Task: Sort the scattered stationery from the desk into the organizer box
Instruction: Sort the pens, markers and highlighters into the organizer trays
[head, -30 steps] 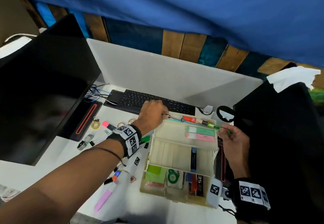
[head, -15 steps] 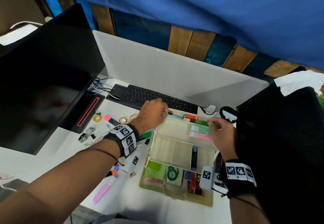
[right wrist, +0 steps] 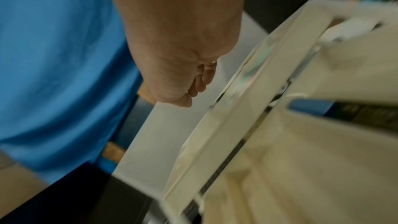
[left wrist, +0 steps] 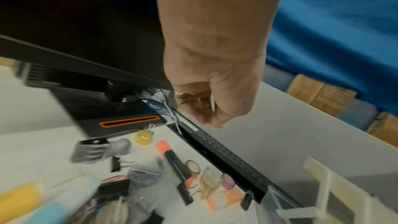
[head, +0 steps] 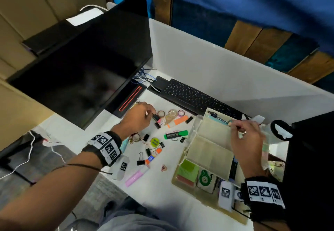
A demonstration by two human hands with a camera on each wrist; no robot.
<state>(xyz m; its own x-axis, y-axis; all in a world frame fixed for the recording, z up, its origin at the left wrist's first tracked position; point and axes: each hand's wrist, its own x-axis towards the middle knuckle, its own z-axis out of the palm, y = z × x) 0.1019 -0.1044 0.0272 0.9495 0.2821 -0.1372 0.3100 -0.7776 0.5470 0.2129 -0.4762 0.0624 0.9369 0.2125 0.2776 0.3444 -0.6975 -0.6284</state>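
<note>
White desk surface (head: 162, 191) is seen between a dark monitor (head: 81, 68), a black keyboard (head: 191, 99) and the cream organizer box (head: 207, 149), which stands open at the right with its upper tray raised. Part of the sorting appears done: green sticky notes (head: 188, 169), a correction tape (head: 205, 177) and some pens are already lodged in the lower compartments. Much is left, since a green highlighter (head: 176, 134), an orange highlighter (head: 176, 121), tape rolls (head: 170, 113), binder clips (head: 141, 159) and a pink marker (head: 136, 175) are still scattered on the desk beside the box. The left hand (head: 138, 118) is lowered over the pink-tipped highlighter (head: 156, 118), fingertips drawn together; whether it is already pinched cannot be told. The right hand (head: 247, 136) is curled at the tray's far compartment, a thin pen-like item (head: 219, 118) being pinched there.
</note>
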